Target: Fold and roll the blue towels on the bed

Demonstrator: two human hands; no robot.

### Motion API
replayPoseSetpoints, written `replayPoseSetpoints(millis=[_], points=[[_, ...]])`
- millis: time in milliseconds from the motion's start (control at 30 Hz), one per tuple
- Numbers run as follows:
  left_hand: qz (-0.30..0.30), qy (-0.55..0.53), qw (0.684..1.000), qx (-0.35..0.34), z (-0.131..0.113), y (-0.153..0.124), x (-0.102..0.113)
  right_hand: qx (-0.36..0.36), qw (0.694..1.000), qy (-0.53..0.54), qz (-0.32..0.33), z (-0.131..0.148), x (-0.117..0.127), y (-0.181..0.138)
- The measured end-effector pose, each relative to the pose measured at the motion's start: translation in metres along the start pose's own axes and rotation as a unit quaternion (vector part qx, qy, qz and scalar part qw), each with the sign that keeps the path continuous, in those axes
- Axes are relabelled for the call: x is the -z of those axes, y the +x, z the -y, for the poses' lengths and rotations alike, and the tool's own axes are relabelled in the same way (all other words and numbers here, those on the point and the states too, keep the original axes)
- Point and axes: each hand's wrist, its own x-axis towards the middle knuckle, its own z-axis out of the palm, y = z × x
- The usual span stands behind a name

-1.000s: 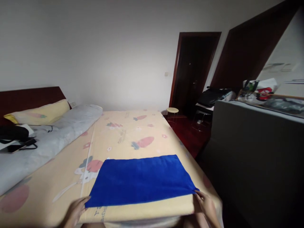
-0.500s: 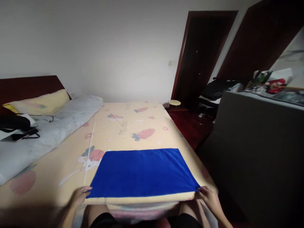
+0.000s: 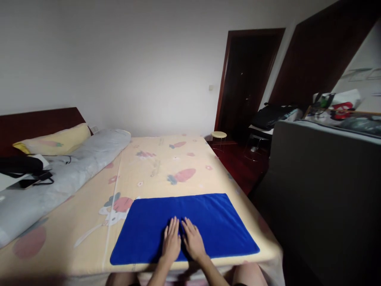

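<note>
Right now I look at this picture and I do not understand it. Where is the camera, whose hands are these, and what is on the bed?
The camera sits on a person's head and looks forward and down, so you see that person's own two bare hands. There is no machine. The left hand and right hand lie flat, side by side, on a blue towel spread on the bed. Neither hand holds anything. A grey rolled quilt and a yellow pillow lie at the left.
</note>
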Motion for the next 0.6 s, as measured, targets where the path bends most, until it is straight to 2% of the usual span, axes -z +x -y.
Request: replayPoseSetpoints(millis=[67,133,233,333,433,500,600], points=[[0.037,0.008,0.999,0.001,-0.007,0.001,-0.014,0.011,0.999,0.008,0.034,0.006,-0.011,0.001],[0.036,0.024,0.999,0.022,0.011,-0.007,-0.016,0.007,1.000,-0.003,0.029,-0.013,-0.007,-0.007],[-0.003,0.074,0.991,0.108,0.077,-0.031,-0.002,-0.053,0.997,-0.053,-0.022,-0.076,0.019,-0.036],[-0.024,0.140,0.963,0.228,0.154,-0.065,0.017,-0.148,0.980,-0.113,-0.067,-0.151,0.050,-0.078],[-0.033,0.157,0.949,0.271,0.204,-0.093,0.030,-0.213,0.963,-0.138,-0.084,-0.206,0.068,-0.115],[-0.035,0.175,0.944,0.277,0.213,-0.101,0.033,-0.234,0.957,-0.148,-0.089,-0.221,0.070,-0.125],[-0.071,0.225,0.933,0.273,0.192,-0.091,0.032,-0.242,0.948,-0.170,-0.116,-0.208,0.062,-0.113]])
